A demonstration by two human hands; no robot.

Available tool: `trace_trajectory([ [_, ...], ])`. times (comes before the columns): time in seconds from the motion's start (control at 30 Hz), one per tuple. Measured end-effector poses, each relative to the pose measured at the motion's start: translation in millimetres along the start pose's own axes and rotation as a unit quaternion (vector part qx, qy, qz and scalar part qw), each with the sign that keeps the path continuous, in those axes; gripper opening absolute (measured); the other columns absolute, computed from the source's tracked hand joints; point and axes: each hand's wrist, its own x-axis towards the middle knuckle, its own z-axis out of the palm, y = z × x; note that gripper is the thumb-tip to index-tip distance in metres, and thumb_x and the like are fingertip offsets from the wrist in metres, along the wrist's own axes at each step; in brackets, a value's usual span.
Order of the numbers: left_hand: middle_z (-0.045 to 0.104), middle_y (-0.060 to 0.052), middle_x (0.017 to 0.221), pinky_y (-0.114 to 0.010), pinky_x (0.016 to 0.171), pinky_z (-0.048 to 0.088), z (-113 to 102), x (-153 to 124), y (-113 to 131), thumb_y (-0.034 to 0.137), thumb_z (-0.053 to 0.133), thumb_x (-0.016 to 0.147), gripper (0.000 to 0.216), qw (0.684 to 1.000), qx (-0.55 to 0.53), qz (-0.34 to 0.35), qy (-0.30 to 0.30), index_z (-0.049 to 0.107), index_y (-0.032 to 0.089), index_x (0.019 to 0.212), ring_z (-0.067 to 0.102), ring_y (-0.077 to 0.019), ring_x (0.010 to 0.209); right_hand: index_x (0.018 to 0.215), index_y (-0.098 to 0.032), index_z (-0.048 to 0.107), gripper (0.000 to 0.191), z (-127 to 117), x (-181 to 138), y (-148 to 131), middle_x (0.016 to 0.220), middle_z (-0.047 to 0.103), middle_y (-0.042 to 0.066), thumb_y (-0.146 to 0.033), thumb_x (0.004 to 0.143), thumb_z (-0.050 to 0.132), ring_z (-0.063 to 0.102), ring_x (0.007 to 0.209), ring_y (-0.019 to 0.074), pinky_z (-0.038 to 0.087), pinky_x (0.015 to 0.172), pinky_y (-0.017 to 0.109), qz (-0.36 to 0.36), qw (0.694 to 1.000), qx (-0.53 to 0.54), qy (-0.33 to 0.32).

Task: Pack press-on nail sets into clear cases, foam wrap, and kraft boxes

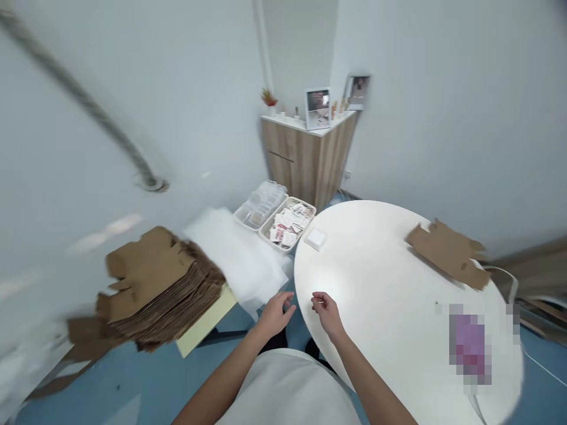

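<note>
Both hands hang empty near the lower middle of the frame, at the near edge of the round white table (398, 283). The left hand (275, 313) is just off the rim, over the blue floor, fingers loosely spread and gripping nothing. The right hand (325, 310) sits over the table's edge, fingers curled lightly inward around nothing that can be made out; the two hands are close but apart.

Nearest the left hand, at centre-left, lies a sheet of white foam wrap (239, 254), and beyond it, lower left, a tall stack of flat cardboard blanks (163, 295). The blanks look light and stiff one by one, heavy as a stack, with notched edges; a top sheet would best be pinched at a near corner. The stack's long axis runs from lower left toward the centre of the frame.

On the table, a single flat cardboard blank (447, 252) lies at the right, long axis slanting down to the right, well apart from both hands. A small white box (315, 238) sits by the far rim, and two trays (283, 221) of small items stand on the floor behind.
</note>
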Motion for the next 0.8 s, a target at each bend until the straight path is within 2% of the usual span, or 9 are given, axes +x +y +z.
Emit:
trace_trajectory([
  [0.1, 0.060, -0.006, 0.095, -0.028, 0.071, 0.045, -30, -12, -12, 0.033, 0.044, 0.078, 0.049, 0.998, 0.014, -0.027, 0.063, 0.036, 0.021, 0.125, 0.057, -0.0170, 0.086, 0.089, -0.017, 0.058, 0.031, 27, 12, -6, 0.082, 0.061, 0.005, -0.039, 0.067, 0.054, 0.056, 0.065, 0.0150, 0.046, 0.063, 0.030, -0.029, 0.996, -0.045, -0.071],
  [0.17, 0.059, -0.006, 0.099, -0.030, 0.076, 0.044, -55, -22, -27, 0.031, 0.044, 0.078, 0.052, 0.990, 0.044, -0.040, 0.124, 0.031, 0.020, 0.127, 0.056, -0.0173, 0.089, 0.090, -0.018, 0.057, 0.030, 48, 21, -13, 0.082, 0.061, 0.005, -0.038, 0.069, 0.052, 0.056, 0.066, 0.0150, 0.046, 0.063, 0.030, -0.055, 0.985, -0.100, -0.127],
  [0.27, 0.054, -0.009, 0.108, -0.034, 0.087, 0.039, -102, -43, -54, 0.031, 0.043, 0.079, 0.045, 0.964, 0.121, -0.057, 0.229, 0.039, 0.018, 0.121, 0.050, -0.0204, 0.100, 0.093, -0.019, 0.056, 0.027, 88, 33, -29, 0.084, 0.060, 0.004, -0.034, 0.072, 0.048, 0.055, 0.066, 0.0144, 0.045, 0.063, 0.029, -0.103, 0.951, -0.196, -0.214],
  [0.4, 0.053, -0.009, 0.111, -0.037, 0.087, 0.037, -172, -80, -92, 0.035, 0.042, 0.079, 0.035, 0.922, 0.221, -0.118, 0.295, 0.050, 0.019, 0.110, 0.047, -0.0241, 0.105, 0.099, -0.021, 0.053, 0.028, 164, 45, -58, 0.091, 0.060, 0.004, -0.030, 0.073, 0.048, 0.056, 0.071, 0.0148, 0.044, 0.066, 0.029, -0.195, 0.882, -0.308, -0.298],
  [0.53, 0.055, -0.009, 0.108, -0.035, 0.080, 0.039, -228, -104, -125, 0.041, 0.040, 0.079, 0.037, 0.903, 0.264, -0.188, 0.282, 0.052, 0.019, 0.107, 0.050, -0.0251, 0.101, 0.106, -0.020, 0.052, 0.032, 252, 47, -88, 0.099, 0.056, 0.006, -0.028, 0.075, 0.049, 0.055, 0.081, 0.0162, 0.041, 0.075, 0.029, -0.319, 0.826, -0.378, -0.271],
  [0.6, 0.056, -0.010, 0.107, -0.034, 0.077, 0.039, -244, -108, -140, 0.043, 0.039, 0.079, 0.040, 0.904, 0.273, -0.203, 0.259, 0.053, 0.018, 0.107, 0.051, -0.0253, 0.099, 0.108, -0.021, 0.052, 0.033, 289, 44, -100, 0.099, 0.056, 0.007, -0.031, 0.077, 0.047, 0.055, 0.083, 0.0171, 0.040, 0.073, 0.028, -0.337, 0.810, -0.422, -0.229],
  [0.7, 0.057, -0.011, 0.104, -0.032, 0.073, 0.039, -253, -107, -157, 0.046, 0.040, 0.078, 0.043, 0.910, 0.276, -0.215, 0.221, 0.053, 0.016, 0.106, 0.052, -0.0255, 0.096, 0.103, -0.021, 0.055, 0.031, 326, 41, -109, 0.095, 0.055, 0.009, -0.036, 0.078, 0.046, 0.052, 0.088, 0.0209, 0.038, 0.066, 0.028, -0.320, 0.787, -0.505, -0.152],
  [0.8, 0.056, -0.011, 0.104, -0.030, 0.071, 0.039, -252, -106, -168, 0.045, 0.040, 0.077, 0.043, 0.919, 0.258, -0.222, 0.198, 0.052, 0.016, 0.107, 0.052, -0.0250, 0.095, 0.088, -0.019, 0.060, 0.025, 343, 42, -110, 0.089, 0.055, 0.010, -0.038, 0.076, 0.048, 0.050, 0.089, 0.0234, 0.036, 0.062, 0.028, -0.291, 0.761, -0.571, -0.100],
])
